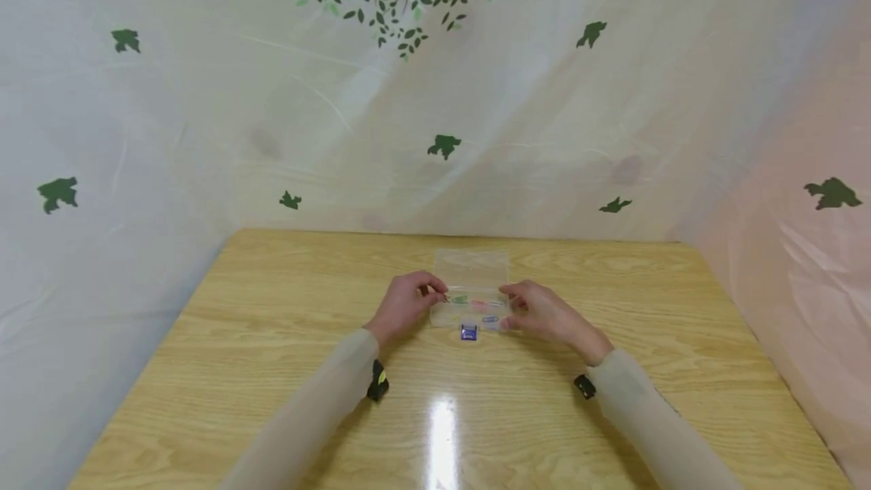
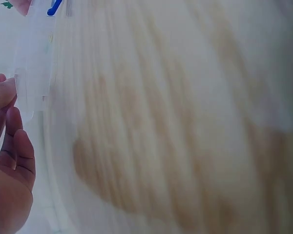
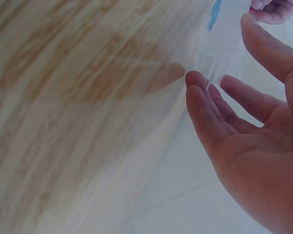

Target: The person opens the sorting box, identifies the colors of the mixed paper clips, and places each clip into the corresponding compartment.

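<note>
A clear plastic box (image 1: 445, 316) lies on the table with its transparent lid (image 1: 471, 269) raised at the back. Inside it are green paper clips (image 1: 460, 299), pink paper clips (image 1: 478, 304) and a blue paper clip (image 1: 490, 319). My left hand (image 1: 408, 304) pinches the box's left end between thumb and fingers. At the opposite end, my right hand (image 1: 544, 314) holds the box with curved fingers and thumb spread between its back and front. A small blue piece with pale marking (image 1: 469, 333) is at the box's front edge.
The wood-grain table (image 1: 272, 429) reaches back to a pale hanging sheet (image 1: 531, 172) with green leaf prints. Sheeting also borders the left and right sides. Dark wrist devices are strapped near both cuffs, one on the left wrist (image 1: 378, 381) and one on the right wrist (image 1: 584, 386).
</note>
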`<move>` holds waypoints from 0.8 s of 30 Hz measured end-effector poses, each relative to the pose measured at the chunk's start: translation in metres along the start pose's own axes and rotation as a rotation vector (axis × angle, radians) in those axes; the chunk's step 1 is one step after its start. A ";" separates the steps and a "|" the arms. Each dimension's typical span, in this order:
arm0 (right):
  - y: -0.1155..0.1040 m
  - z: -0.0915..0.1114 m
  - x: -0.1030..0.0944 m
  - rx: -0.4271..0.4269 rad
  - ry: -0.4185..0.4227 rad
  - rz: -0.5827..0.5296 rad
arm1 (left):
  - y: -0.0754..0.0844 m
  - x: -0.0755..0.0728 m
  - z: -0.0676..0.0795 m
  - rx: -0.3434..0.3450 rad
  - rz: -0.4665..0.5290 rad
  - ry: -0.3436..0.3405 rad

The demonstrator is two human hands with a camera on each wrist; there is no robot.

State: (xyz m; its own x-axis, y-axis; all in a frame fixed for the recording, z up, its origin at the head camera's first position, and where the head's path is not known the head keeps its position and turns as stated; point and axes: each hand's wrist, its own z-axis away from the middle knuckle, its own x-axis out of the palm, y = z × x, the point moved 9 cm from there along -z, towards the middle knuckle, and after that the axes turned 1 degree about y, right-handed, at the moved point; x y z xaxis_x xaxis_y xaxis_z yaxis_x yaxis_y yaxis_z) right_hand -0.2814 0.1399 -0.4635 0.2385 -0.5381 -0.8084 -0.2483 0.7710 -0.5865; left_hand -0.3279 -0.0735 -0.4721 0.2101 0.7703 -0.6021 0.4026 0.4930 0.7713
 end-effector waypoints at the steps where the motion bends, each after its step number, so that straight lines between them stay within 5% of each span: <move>1: 0.000 0.000 0.000 0.001 0.001 -0.001 | -0.001 0.000 0.000 -0.004 0.000 -0.002; 11: -0.001 -0.001 0.002 -0.015 0.009 0.005 | -0.004 0.001 0.001 -0.060 0.004 -0.007; 24: 0.003 0.000 0.001 0.012 0.013 -0.033 | 0.002 -0.013 0.011 -0.028 0.078 0.029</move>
State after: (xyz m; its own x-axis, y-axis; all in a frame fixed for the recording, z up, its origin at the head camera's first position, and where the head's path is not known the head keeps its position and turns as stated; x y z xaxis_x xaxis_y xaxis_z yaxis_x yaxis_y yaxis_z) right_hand -0.2818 0.1414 -0.4660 0.2342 -0.5680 -0.7890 -0.2294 0.7564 -0.6126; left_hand -0.3199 -0.0874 -0.4651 0.2135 0.8180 -0.5341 0.3613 0.4418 0.8211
